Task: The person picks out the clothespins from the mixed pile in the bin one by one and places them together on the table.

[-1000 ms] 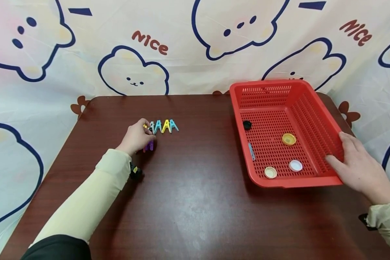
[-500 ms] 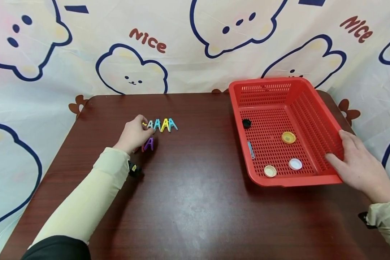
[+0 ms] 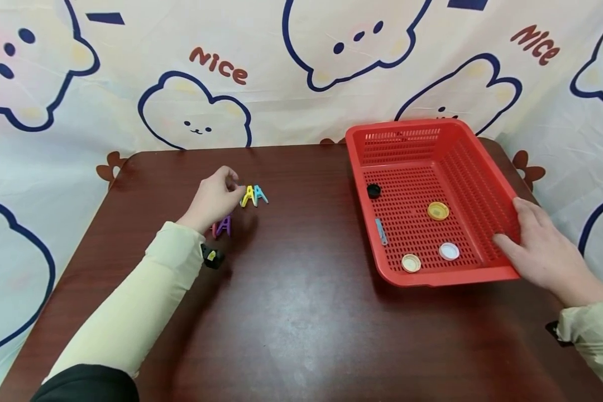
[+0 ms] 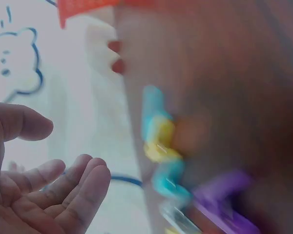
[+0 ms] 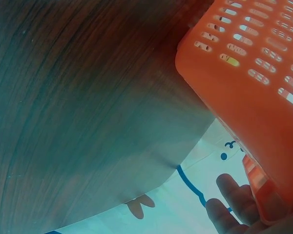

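Observation:
My left hand (image 3: pixel 212 200) hovers over a row of small A-shaped plastic clothespins at the table's left. Its thumb and fingers are apart, with nothing visible between them in the left wrist view. Past the fingertips stand a yellow clothespin (image 3: pixel 248 196) and a light blue clothespin (image 3: pixel 261 194). A purple clothespin (image 3: pixel 224 224) stands nearer, beside a red one (image 3: pixel 214 230). The left wrist view also shows a second blue clothespin (image 4: pixel 168 180) and a grey-white one (image 4: pixel 178 217), blurred. My right hand (image 3: pixel 548 251) grips the right rim of a red plastic basket (image 3: pixel 452 279), thumb inside.
Inside the basket lie a black cap (image 3: pixel 374 191), a yellow lid (image 3: pixel 438 211), a white lid (image 3: pixel 449 251), a cream lid (image 3: pixel 411 263) and a blue clothespin (image 3: pixel 381 231). A patterned cloth (image 3: pixel 276 111) hangs behind the brown table (image 3: pixel 301 329).
My left hand has risen and shifted right along the clothespin row, covering more of it. The head view has turned slightly. My right hand keeps its grip on the basket.

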Available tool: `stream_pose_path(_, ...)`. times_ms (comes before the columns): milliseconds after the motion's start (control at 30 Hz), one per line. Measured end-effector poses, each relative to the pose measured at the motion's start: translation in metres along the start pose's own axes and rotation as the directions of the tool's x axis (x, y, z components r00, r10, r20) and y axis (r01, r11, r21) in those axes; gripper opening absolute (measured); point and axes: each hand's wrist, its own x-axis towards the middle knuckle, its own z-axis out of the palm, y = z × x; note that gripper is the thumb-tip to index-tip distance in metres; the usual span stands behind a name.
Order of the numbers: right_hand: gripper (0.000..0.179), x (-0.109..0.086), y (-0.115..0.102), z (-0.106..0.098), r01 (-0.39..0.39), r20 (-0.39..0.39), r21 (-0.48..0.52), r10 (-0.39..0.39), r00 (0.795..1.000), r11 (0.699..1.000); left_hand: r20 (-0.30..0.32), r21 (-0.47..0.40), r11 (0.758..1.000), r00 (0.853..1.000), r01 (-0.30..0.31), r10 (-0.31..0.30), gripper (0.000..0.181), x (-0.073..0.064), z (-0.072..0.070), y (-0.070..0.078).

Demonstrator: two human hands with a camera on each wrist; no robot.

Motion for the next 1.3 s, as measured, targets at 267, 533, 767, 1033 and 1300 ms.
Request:
stream_pose_path(267, 0.086, 0.001, -0.002, 0.0, 0.036, 0.011, 0.006, -0.036, 0.999, 0.999, 0.09, -0.069, 0.983, 0.98, -0.172, 0.178, 0.031, 0.015, 0.008, 0.078)
stream_pose_path(533, 0.09, 0.002, -0.003, -0.002, 0.045, 0.045, 0.038, -0.047, 0.998, 0.998, 0.334, -0.038, 0.922, 0.865, -0.385, 0.375, 0.025, 0.024, 0.035, 0.184)
stream_pose_path(767, 0.086, 0.002, -0.006, 0.001, 0.065, 0.021, 0.04, -0.065, 0.998, 0.997, 0.554, 0.027, 0.916, 0.769, -0.4, 0.319, 0.021, 0.024, 0.076, 0.247)
stream_pose_path(1033, 0.085, -0.002, -0.007, 0.006, 0.047, 0.007, 0.036, -0.048, 0.999, 0.998, 0.581, -0.04, 0.9, 0.723, -0.434, 0.374, 0.027, 0.031, 0.101, 0.277)
stream_pose_path(1300, 0.082, 0.0, -0.012, 0.003, 0.048, 0.001, 0.04, -0.048, 0.999, 0.998, 0.671, 0.13, 0.863, 0.684, -0.489, 0.286, 0.012, 0.042, 0.124, 0.28)
